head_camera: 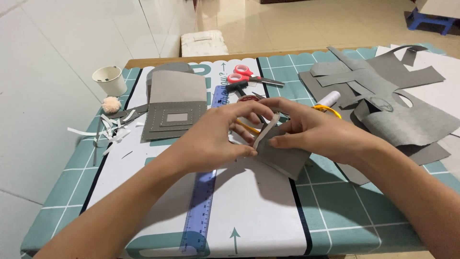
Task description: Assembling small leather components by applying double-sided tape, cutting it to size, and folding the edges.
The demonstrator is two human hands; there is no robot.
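a low table with a teal grid mat is sitting on a pale tiled floor. grey offcuts are lying heaped at the right, out of the way. a stitched grey panel is resting at the left. a blue ruler is lying under the wrists. the left hand and right hand are pinching a small grey piece mid-table, fingers closing narrowly to steady its pale strip.
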